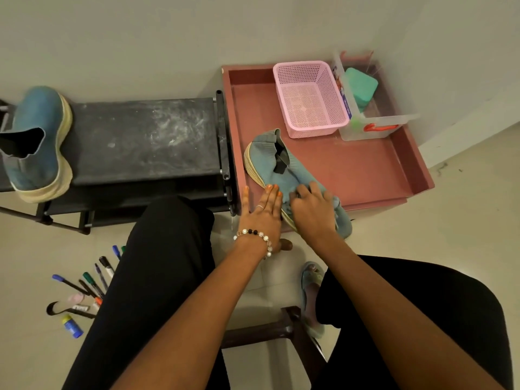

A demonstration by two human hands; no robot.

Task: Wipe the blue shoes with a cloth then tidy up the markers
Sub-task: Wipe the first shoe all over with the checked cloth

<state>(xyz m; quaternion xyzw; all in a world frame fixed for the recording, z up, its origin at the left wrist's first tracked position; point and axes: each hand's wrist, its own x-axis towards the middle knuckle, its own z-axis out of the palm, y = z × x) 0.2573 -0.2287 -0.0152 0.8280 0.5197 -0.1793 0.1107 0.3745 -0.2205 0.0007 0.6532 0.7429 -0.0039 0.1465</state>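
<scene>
Steadying shoe: the left hand (263,213) is lying flat, fingers (272,192) straight and pressed together, against a blue shoe's (274,167) sole.
Wiping hand: the right hand (312,212) is gripping a blue cloth (342,218) on that shoe's toe.
Red tray (365,170): is holding this shoe, a pink basket (309,98) and a clear box (374,122) containing something green.
Black rack (146,136): is carrying the other blue shoe (36,142).
Floor: markers (92,280) are lying scattered beside the left leg.

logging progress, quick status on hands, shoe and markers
Left hand flat against shoe on tray. Right hand grips cloth on its toe. Markers on floor. Nothing blocking.
</scene>
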